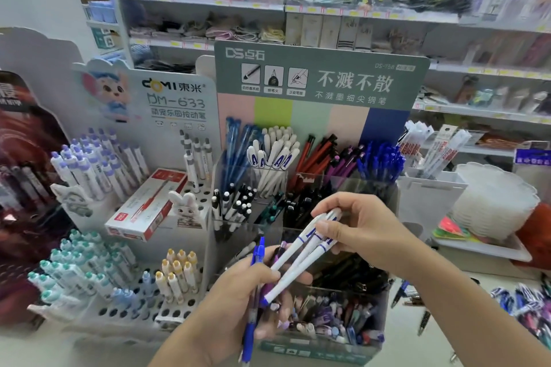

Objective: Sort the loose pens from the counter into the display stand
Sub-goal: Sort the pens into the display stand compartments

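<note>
White barrels with blue bands are what I am sorting just now: from the head view, my right hand (354, 226) has its fingers and thumb pinched round the upper ends of 3 white pens (307, 250), while their lower tips are caught in my left hand (253, 292). That left hand is curled round a mixed bundle, with a blue pen (253, 286) upright at its near side and a purple one (275, 265) tucked just behind. I judge the step in hand to be pulling the 3 white ones free of the bundle. The display stand (316, 83) is right in front of me, its clear compartments already grouped by kind, and matching white pens (278, 155) with the same blue marking fill a rear cup between the dark blue ones and the red ones. Next I would need to slacken my left grip, lift the 3 clear, carry them up over the front cups and drop them there. More loose pens (527, 307) lie on the counter (465, 337) at my right, well apart from my hands, so plenty is left.
</note>
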